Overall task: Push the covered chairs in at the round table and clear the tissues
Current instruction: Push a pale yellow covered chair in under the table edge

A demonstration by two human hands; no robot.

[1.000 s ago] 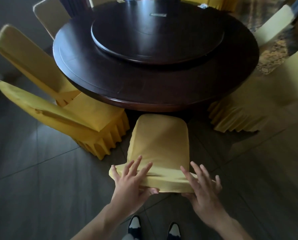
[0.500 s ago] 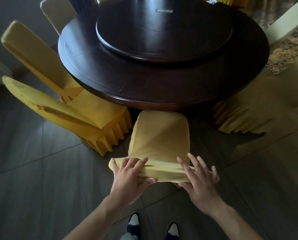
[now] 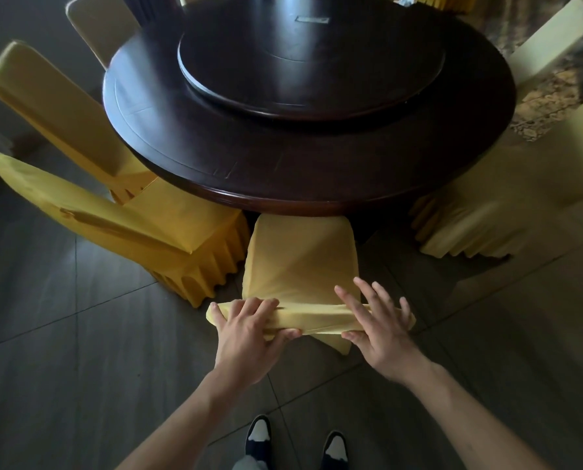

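Yellow chair cover (image 3: 300, 266) slack; left hand (image 3: 249, 329) pinching top rail, right hand (image 3: 378, 329) spread flat: fabric may slip, skewing push toward table (image 3: 317, 198).

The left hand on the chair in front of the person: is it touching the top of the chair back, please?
Touching. The head view shows the left hand wrapped over the top edge of the covered chair, thumb beneath the fabric.

Six covered chairs (image 3: 302, 262), one round table (image 3: 310, 157), two hands (image 3: 249, 334).
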